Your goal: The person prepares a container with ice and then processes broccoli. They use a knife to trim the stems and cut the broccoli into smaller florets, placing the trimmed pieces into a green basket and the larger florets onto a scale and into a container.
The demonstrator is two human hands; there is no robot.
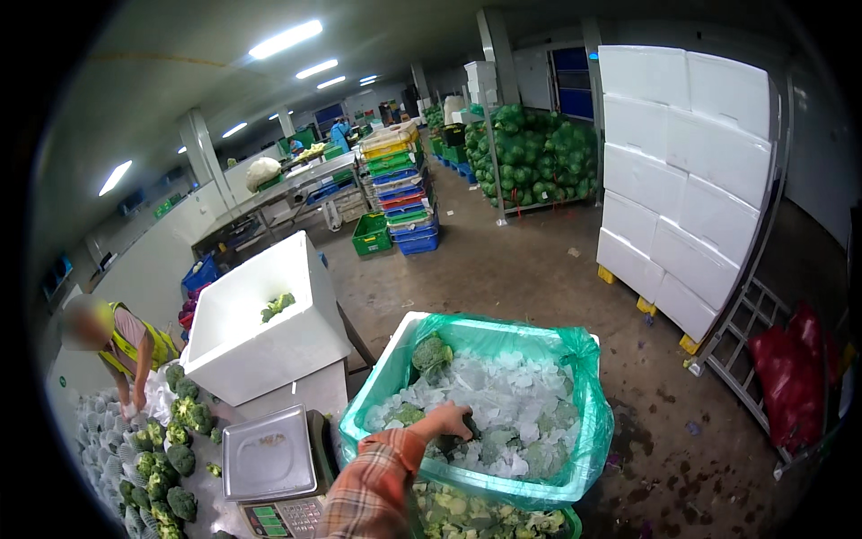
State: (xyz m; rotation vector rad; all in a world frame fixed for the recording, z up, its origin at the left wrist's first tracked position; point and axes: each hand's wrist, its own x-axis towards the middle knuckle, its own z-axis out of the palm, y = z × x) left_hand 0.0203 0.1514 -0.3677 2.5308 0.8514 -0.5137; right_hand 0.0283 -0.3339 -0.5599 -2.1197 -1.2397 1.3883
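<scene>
with the right hand out of view, the left hand reaches into the ice in the lined box, its fingers curled over a dark broccoli just under their tips, no clear long axis; whether they grip it i cannot tell

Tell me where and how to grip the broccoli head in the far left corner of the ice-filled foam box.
I'd cup the broccoli head around its rounded crown, coming from above and the near right: the crown rises above the crushed ice, while the walls of the foam box close in behind and on the left.
</scene>
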